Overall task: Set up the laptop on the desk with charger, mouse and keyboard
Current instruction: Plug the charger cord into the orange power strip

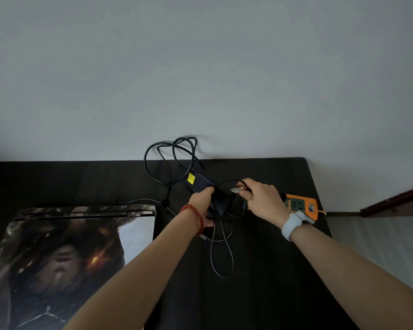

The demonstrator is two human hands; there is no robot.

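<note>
Desk (272,270) is holding the closed laptop (81,246) at left; orange power strip (301,206) is lying far right. Charger brick (200,182) w/ tangled cable (169,153) is getting sorted: best to free the loops before plugging in. Left hand (200,198) is clamping the brick; right hand (260,196) is pinching the plug end.

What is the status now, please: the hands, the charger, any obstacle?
Left hand grips charger brick. Right hand pinches its cable. Laptop closed. Cables tangled; orange power strip partly behind right wrist.
</note>
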